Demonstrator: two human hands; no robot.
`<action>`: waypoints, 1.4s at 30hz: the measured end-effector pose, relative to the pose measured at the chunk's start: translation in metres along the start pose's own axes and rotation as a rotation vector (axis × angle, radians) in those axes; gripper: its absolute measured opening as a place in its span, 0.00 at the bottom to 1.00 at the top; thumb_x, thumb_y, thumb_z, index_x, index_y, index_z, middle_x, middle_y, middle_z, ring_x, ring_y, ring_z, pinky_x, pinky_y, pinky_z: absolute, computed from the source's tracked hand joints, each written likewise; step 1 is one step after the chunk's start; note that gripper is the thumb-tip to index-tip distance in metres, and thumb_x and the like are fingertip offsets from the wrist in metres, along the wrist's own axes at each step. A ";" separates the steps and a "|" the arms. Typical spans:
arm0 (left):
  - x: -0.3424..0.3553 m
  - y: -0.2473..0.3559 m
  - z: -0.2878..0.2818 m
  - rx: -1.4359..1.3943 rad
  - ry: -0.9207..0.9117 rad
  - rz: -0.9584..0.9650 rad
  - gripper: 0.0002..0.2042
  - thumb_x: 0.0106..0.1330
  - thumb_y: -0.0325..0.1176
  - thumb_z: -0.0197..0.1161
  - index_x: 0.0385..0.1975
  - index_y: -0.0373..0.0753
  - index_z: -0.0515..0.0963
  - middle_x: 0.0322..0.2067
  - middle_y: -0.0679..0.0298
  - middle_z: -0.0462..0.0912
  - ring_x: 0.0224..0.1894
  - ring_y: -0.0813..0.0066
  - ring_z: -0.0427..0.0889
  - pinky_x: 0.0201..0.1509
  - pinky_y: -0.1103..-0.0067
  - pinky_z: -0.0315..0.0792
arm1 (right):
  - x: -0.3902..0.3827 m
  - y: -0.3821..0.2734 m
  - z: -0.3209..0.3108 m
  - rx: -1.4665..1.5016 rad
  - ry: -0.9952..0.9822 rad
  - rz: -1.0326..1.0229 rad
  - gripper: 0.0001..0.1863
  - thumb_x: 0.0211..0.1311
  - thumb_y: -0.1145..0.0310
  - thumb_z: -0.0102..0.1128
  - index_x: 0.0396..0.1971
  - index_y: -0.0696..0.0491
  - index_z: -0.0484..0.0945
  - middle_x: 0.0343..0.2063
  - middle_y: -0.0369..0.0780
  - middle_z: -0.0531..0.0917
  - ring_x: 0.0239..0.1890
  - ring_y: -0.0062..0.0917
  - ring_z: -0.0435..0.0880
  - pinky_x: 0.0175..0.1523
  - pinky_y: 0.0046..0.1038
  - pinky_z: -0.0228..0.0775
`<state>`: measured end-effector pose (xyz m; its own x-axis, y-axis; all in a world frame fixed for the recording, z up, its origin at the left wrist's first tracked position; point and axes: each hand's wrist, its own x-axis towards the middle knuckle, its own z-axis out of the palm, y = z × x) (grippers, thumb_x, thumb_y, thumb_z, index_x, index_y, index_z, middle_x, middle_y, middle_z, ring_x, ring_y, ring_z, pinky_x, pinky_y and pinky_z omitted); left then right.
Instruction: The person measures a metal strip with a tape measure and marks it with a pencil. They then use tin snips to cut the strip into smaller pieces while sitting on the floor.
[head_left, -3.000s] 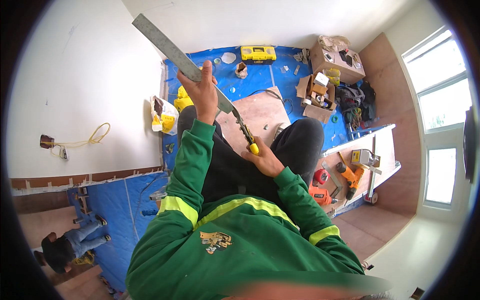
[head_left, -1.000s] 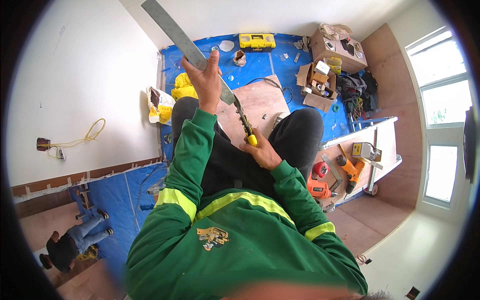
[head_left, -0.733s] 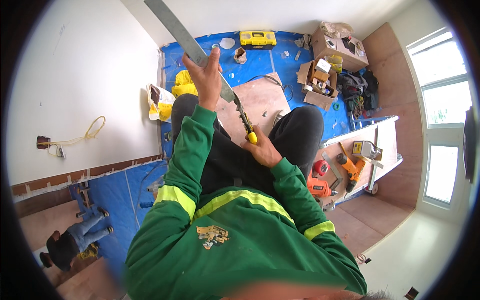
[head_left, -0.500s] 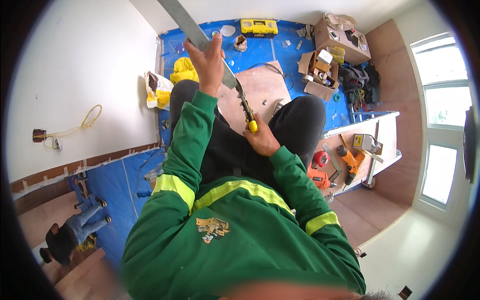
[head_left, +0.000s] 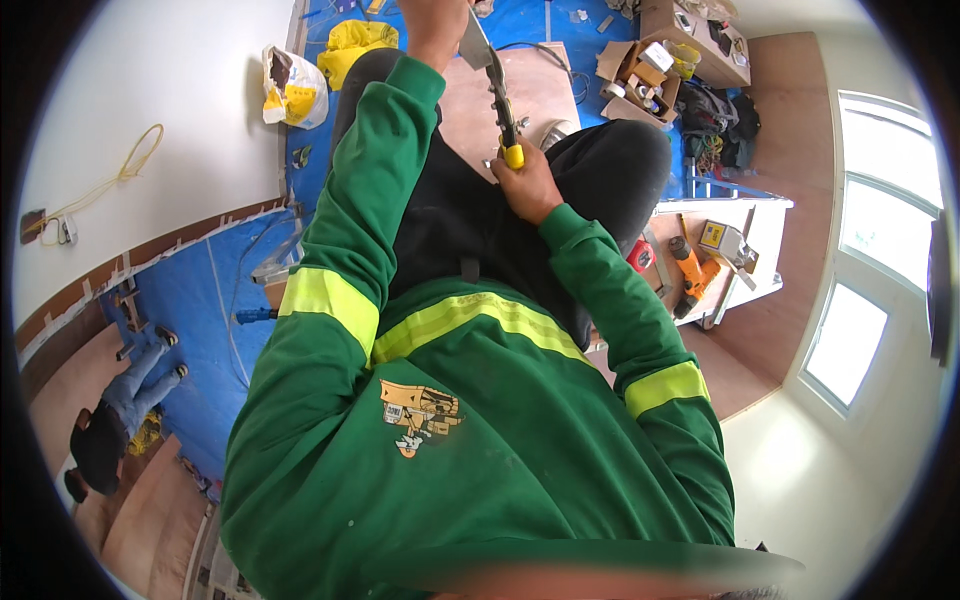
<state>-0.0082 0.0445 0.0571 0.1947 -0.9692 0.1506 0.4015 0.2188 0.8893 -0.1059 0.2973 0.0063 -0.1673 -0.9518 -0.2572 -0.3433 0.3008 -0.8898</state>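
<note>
My left hand is closed on a grey metal strip at the top edge, where its fingers are partly cut off. My right hand grips the yellow-handled metal snips in front of my lap, below and right of my left hand. The snips' head meets the near end of the strip; whether its jaws are closed I cannot tell. Beneath them, between my bent knees, lies a plywood board.
Orange drill and red round object on a panel at right; cardboard box upper right. Yellow bag and white sack left, on blue sheeting. Another person lies or crouches lower left.
The whole scene has shifted upward in the picture, so both hands sit higher and most of the strip is out of view. Both keep their grips.
</note>
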 end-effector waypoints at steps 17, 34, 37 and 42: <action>0.009 0.004 -0.022 0.080 -0.117 0.004 0.26 0.72 0.31 0.77 0.57 0.33 0.64 0.32 0.62 0.78 0.21 0.76 0.78 0.23 0.77 0.74 | 0.004 0.011 0.006 -0.023 -0.098 0.134 0.22 0.68 0.63 0.71 0.54 0.59 0.77 0.45 0.49 0.86 0.49 0.40 0.85 0.57 0.39 0.76; -0.005 0.050 -0.026 0.099 -0.252 -0.281 0.20 0.72 0.38 0.79 0.50 0.39 0.72 0.30 0.67 0.76 0.23 0.80 0.77 0.26 0.81 0.72 | 0.023 -0.057 -0.014 0.590 0.036 0.009 0.15 0.74 0.61 0.71 0.49 0.55 0.79 0.35 0.36 0.83 0.35 0.19 0.82 0.40 0.26 0.74; -0.026 0.056 -0.007 0.147 -0.287 -0.220 0.20 0.74 0.38 0.77 0.51 0.38 0.70 0.30 0.68 0.77 0.23 0.81 0.77 0.25 0.81 0.73 | 0.036 -0.072 -0.018 0.615 0.074 -0.036 0.13 0.74 0.65 0.71 0.49 0.55 0.80 0.35 0.35 0.84 0.36 0.21 0.84 0.43 0.27 0.76; -0.045 0.052 0.002 0.144 -0.325 -0.210 0.21 0.76 0.36 0.74 0.57 0.36 0.69 0.35 0.65 0.80 0.24 0.82 0.78 0.25 0.81 0.74 | 0.035 -0.067 -0.012 0.706 0.093 -0.029 0.15 0.70 0.69 0.73 0.49 0.54 0.78 0.35 0.35 0.83 0.35 0.21 0.83 0.42 0.28 0.76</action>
<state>0.0021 0.0995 0.0969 -0.1800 -0.9814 0.0673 0.2684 0.0168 0.9631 -0.1003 0.2442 0.0616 -0.2563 -0.9402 -0.2242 0.3266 0.1341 -0.9356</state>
